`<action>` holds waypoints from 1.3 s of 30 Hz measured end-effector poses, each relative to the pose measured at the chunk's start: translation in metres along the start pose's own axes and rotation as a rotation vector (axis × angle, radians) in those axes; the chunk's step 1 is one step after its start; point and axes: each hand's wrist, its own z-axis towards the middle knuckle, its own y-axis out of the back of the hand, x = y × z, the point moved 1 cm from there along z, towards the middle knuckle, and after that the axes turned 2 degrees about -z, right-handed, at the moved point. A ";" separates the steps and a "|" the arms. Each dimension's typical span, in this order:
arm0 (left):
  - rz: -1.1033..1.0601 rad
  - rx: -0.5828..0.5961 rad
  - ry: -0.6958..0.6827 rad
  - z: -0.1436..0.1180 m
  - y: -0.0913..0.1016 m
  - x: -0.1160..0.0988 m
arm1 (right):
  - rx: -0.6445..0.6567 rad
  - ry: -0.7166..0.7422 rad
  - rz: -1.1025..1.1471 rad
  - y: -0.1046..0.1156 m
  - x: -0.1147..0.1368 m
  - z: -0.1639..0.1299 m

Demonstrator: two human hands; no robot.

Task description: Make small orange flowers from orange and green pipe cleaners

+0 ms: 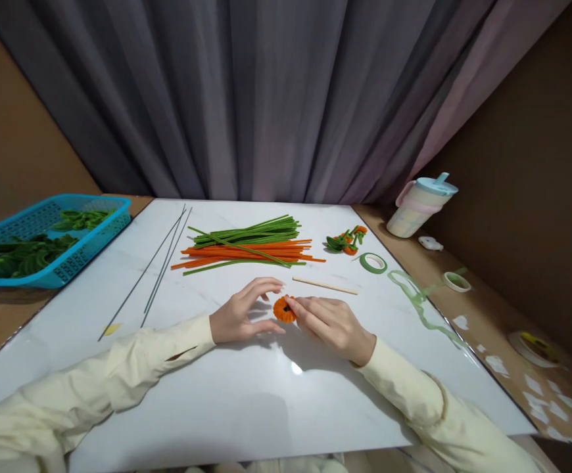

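Observation:
An orange pipe-cleaner flower [282, 311] with a dark centre is pinched at its right side by my right hand [333, 323], whose fingertips cover part of it. Just left of the flower, my left hand [246, 312] is open, thumb and fingers spread apart around a gap. Beyond the hands lies a thin wooden stick [324, 286]. Farther back are piled green pipe cleaners [256, 231] and orange pipe cleaners [251, 252]. Several small orange flowers with green stems [348, 240] lie to the right of the pile.
Thin dark wires [162, 263] lie at left, near a blue basket [62, 269] of green leaf pieces. At right are green tape [373, 263], a loose green strip [421, 309], another tape roll [457, 282], paper scraps [497, 365] and a lidded cup [417, 207].

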 end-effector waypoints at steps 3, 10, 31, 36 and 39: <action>-0.036 0.070 0.115 0.002 0.001 0.000 | 0.008 -0.004 0.031 -0.001 0.001 0.001; 0.051 0.052 0.091 0.000 0.000 -0.001 | 0.043 -0.131 0.222 -0.005 0.003 0.004; 0.147 -0.099 0.268 -0.001 -0.007 -0.008 | -0.030 -0.403 0.618 -0.009 0.003 0.007; -0.237 -0.066 0.567 0.004 -0.006 -0.012 | -0.062 -0.406 0.558 -0.009 0.001 0.005; -0.589 0.043 0.674 0.005 -0.006 -0.012 | -0.044 -0.403 0.548 -0.009 0.000 0.003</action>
